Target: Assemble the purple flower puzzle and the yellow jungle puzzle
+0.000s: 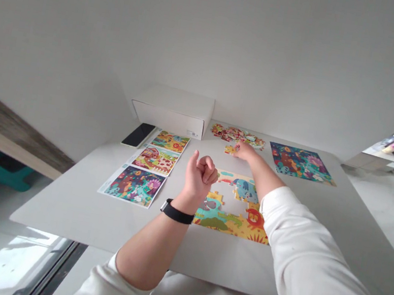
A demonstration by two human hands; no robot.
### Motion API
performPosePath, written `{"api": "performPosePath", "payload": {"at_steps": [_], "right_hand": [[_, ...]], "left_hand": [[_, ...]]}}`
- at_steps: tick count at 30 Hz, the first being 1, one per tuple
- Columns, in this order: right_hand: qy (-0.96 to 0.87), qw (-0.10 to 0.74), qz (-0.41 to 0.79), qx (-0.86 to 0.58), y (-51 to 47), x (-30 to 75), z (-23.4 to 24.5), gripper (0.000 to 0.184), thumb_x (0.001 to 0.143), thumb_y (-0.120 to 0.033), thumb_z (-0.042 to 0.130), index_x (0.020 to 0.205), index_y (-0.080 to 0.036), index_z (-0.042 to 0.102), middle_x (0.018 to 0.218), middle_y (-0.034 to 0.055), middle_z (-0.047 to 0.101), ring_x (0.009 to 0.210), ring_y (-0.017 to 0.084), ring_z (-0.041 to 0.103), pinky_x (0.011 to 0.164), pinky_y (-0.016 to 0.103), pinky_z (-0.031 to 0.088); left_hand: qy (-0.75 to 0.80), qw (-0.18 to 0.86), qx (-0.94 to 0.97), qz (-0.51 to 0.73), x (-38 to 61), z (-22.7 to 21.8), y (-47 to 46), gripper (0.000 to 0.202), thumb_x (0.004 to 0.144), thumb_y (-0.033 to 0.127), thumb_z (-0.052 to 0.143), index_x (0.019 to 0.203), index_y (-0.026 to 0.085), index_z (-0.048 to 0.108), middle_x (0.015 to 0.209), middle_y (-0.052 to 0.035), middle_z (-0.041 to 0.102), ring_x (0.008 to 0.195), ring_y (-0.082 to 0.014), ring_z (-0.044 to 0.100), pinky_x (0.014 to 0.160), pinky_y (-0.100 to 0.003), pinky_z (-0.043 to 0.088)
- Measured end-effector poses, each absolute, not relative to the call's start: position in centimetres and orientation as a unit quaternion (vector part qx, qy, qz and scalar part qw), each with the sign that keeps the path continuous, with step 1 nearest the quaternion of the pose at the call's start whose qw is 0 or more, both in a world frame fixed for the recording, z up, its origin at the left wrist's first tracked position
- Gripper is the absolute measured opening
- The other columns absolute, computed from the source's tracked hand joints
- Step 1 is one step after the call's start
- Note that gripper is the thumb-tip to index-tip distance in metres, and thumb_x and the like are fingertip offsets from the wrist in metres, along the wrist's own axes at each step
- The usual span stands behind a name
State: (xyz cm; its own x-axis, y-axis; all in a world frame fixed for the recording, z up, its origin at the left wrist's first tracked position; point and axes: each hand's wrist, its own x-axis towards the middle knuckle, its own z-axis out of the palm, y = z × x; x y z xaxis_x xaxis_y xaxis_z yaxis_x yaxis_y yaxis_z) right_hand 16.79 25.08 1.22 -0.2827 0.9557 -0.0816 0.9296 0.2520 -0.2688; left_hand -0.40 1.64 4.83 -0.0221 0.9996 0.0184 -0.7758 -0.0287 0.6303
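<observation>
My left hand (200, 175) hovers over the left edge of a partly assembled jigsaw puzzle (240, 225), its fingers curled in and thumb up, with nothing visible in them. The puzzle shows an elephant, a hippo, a crocodile and a lion, with a gap at its middle. Beyond it, my right hand (244, 150) pinches a yellow puzzle piece (229, 149) at or just above the table. Right behind that hand lies a pile of loose puzzle pieces (234, 133).
On the left of the table (103, 222) lies a sheet with three small pictures (155, 160), beside a dark phone (138, 134). A white box (172, 113) stands at the back against the wall. A dark colourful picture (301, 162) lies at the right.
</observation>
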Motion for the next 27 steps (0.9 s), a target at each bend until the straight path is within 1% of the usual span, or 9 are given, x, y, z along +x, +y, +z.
{"api": "performPosePath", "payload": {"at_steps": [2,6,10,12,16,19,21,24,27], "right_hand": [[-0.791,0.050,0.137,-0.595,25.1,16.7,1.4,0.050,0.076,-0.029,0.094,0.122,-0.021,0.077,0.126,0.0120,0.081,0.105,0.025,0.077,0.091,0.030,0.056],[-0.789,0.052,0.143,-0.596,25.0,16.6,1.8,0.046,0.070,-0.027,0.096,0.111,-0.020,0.077,0.113,0.0090,0.083,0.097,0.025,0.076,0.087,0.031,0.056],[-0.787,0.075,0.140,-0.597,24.4,16.9,1.5,0.050,0.072,-0.023,0.095,0.115,-0.020,0.071,0.114,0.0092,0.081,0.093,0.023,0.073,0.082,0.029,0.053],[-0.789,0.110,0.146,-0.586,23.8,17.1,1.2,0.046,0.076,-0.018,0.091,0.116,-0.020,0.069,0.110,0.0077,0.080,0.089,0.021,0.070,0.080,0.029,0.051],[-0.789,0.215,0.198,-0.541,22.4,18.1,1.2,0.030,0.080,-0.014,0.081,0.107,-0.021,0.068,0.086,0.0000,0.073,0.076,0.018,0.064,0.075,0.029,0.048],[-0.778,0.284,0.258,-0.497,20.8,19.7,2.2,0.026,0.081,-0.017,0.079,0.103,-0.021,0.067,0.076,-0.0037,0.068,0.071,0.017,0.062,0.072,0.029,0.047],[-0.761,0.319,0.311,-0.471,19.1,21.1,3.0,0.027,0.080,-0.021,0.082,0.102,-0.021,0.067,0.073,-0.0041,0.067,0.069,0.016,0.062,0.070,0.029,0.049],[-0.724,0.363,0.383,-0.444,15.3,23.4,4.2,0.035,0.077,-0.033,0.090,0.102,-0.022,0.068,0.074,-0.0023,0.070,0.067,0.016,0.064,0.068,0.030,0.054],[-0.689,0.402,0.411,-0.441,10.9,25.3,4.8,0.041,0.074,-0.040,0.095,0.101,-0.022,0.070,0.076,-0.0003,0.072,0.069,0.017,0.067,0.068,0.032,0.057]], "left_hand": [[0.231,0.658,0.239,0.676,-0.3,4.8,1.7,0.071,0.106,0.074,0.048,0.059,0.021,0.053,0.041,0.0074,0.019,0.038,-0.0094,0.017,0.045,-0.025,0.021],[0.224,0.657,0.241,0.678,-0.2,4.6,1.9,0.071,0.106,0.074,0.047,0.059,0.021,0.054,0.040,0.0071,0.019,0.038,-0.0095,0.017,0.044,-0.025,0.019],[0.224,0.655,0.237,0.682,-0.3,4.4,2.1,0.070,0.106,0.071,0.049,0.059,0.020,0.056,0.038,0.0067,0.020,0.038,-0.0091,0.018,0.044,-0.024,0.019],[0.223,0.656,0.233,0.682,-0.3,4.4,2.2,0.068,0.106,0.069,0.052,0.059,0.020,0.057,0.038,0.0065,0.021,0.037,-0.0090,0.020,0.043,-0.024,0.018],[0.227,0.663,0.221,0.678,-0.2,4.4,2.2,0.064,0.105,0.065,0.056,0.059,0.020,0.056,0.038,0.0069,0.022,0.037,-0.0088,0.020,0.043,-0.024,0.017],[0.232,0.662,0.219,0.678,0.1,4.6,2.1,0.061,0.106,0.060,0.056,0.059,0.020,0.055,0.039,0.0073,0.021,0.038,-0.0087,0.019,0.044,-0.025,0.017],[0.237,0.662,0.223,0.675,0.4,4.8,1.9,0.059,0.106,0.057,0.057,0.060,0.020,0.055,0.041,0.0077,0.020,0.038,-0.0086,0.019,0.044,-0.025,0.017],[0.250,0.661,0.240,0.665,0.8,5.1,1.7,0.056,0.105,0.056,0.059,0.062,0.021,0.054,0.042,0.0083,0.020,0.038,-0.0086,0.020,0.044,-0.025,0.019],[0.264,0.650,0.272,0.659,1.3,5.1,1.5,0.051,0.102,0.055,0.062,0.065,0.021,0.054,0.044,0.0089,0.023,0.039,-0.0085,0.021,0.045,-0.025,0.020]]}}
